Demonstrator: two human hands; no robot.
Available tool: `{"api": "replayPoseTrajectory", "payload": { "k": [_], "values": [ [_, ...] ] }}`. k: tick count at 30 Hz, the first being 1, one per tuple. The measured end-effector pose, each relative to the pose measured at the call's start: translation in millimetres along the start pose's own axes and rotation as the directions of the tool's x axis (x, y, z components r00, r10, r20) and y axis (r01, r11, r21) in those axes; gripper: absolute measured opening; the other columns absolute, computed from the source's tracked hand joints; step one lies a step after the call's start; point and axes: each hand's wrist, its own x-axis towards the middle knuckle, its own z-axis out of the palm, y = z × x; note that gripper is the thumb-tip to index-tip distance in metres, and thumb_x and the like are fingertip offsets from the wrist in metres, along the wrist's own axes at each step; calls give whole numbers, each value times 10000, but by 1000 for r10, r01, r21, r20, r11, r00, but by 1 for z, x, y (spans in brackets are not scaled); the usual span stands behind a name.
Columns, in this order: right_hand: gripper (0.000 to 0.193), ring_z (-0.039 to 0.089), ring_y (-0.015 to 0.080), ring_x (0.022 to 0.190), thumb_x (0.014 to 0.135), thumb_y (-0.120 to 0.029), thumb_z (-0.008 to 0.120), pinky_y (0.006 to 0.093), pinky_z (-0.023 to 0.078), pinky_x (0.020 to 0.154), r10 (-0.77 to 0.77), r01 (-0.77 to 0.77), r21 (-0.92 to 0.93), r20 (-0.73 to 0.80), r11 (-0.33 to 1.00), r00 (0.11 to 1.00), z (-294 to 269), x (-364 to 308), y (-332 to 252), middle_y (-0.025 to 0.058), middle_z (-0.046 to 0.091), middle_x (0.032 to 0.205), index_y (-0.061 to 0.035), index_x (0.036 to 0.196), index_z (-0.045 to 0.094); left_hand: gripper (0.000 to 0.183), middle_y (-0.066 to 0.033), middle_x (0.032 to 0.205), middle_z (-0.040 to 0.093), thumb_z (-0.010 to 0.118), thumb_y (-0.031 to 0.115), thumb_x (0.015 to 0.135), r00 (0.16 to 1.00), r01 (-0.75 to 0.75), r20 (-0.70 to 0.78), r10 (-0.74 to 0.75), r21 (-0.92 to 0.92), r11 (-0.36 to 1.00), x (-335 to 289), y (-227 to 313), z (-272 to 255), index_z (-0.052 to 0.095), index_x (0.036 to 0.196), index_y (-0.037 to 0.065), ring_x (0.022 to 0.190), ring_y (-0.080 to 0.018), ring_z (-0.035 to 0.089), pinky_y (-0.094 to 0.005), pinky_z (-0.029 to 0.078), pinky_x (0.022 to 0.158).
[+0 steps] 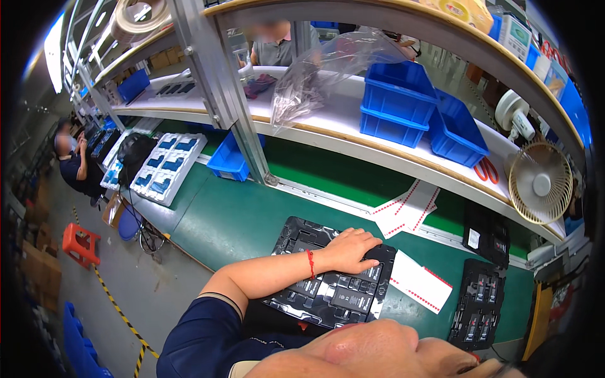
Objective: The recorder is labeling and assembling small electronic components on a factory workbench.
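Note:
My left hand lies palm down with fingers spread on a black plastic tray. It covers part of the tray's upper right area. A red string bracelet circles the wrist. Flat black batteries with white print sit in the tray's pockets; my forearm hides some of them. Just right of the tray, a white sheet edged with red marks rests on the green bench. My right hand does not show.
Another battery tray stands at the right, with a black tray behind it. More red-marked sheets lie behind. Blue bins, a plastic bag and a fan occupy the shelf. A white tray sits left; people stand beyond.

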Motion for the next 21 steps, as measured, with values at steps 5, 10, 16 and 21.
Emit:
{"api": "replayPoseTrajectory", "payload": {
  "k": [5, 10, 16, 21],
  "values": [
    [501, 500, 433, 1224, 751, -351, 708, 557, 376, 1030, 21, -21, -2, 14, 1000, 1000, 6, -23, -3, 219, 561, 1301, -125, 1198, 677, 525, -156, 1116, 636, 647, 412, 887, 1000, -16, -6, 16, -9, 1000, -1, -1, -1, 589, 1259, 46, 1071, -348, 580, -461, 420, 979],
    [490, 502, 432, 1222, 750, -342, 705, 556, 378, 1028, 77, -78, -24, -30, 997, 997, 6, -43, -13, 218, 563, 1297, -124, 1189, 680, 516, -158, 1092, 645, 649, 419, 880, 1000, -17, -15, 16, -15, 1000, 1, -2, 0, 606, 1235, 48, 1095, -350, 581, -458, 421, 992],
    [392, 599, 405, 1056, 745, -307, 687, 540, 439, 930, 39, -48, -112, -80, 992, 996, -5, -36, -39, 185, 649, 1132, -97, 1075, 719, 540, -140, 1188, 627, 661, 419, 880, 1000, -11, -3, 11, -22, 1000, 3, -4, -3, 604, 1271, 52, 1132, -327, 570, -444, 419, 1003],
    [412, 617, 393, 993, 761, -365, 681, 567, 438, 888, -14, -34, -365, -127, 931, 992, -9, -35, -53, 193, 654, 1083, -94, 1069, 715, 527, -134, 1241, 606, 678, 410, 874, 997, -44, -60, 42, -32, 999, 3, -6, -1, 615, 1266, 64, 1159, -321, 565, -434, 426, 1012]
  ]
}}
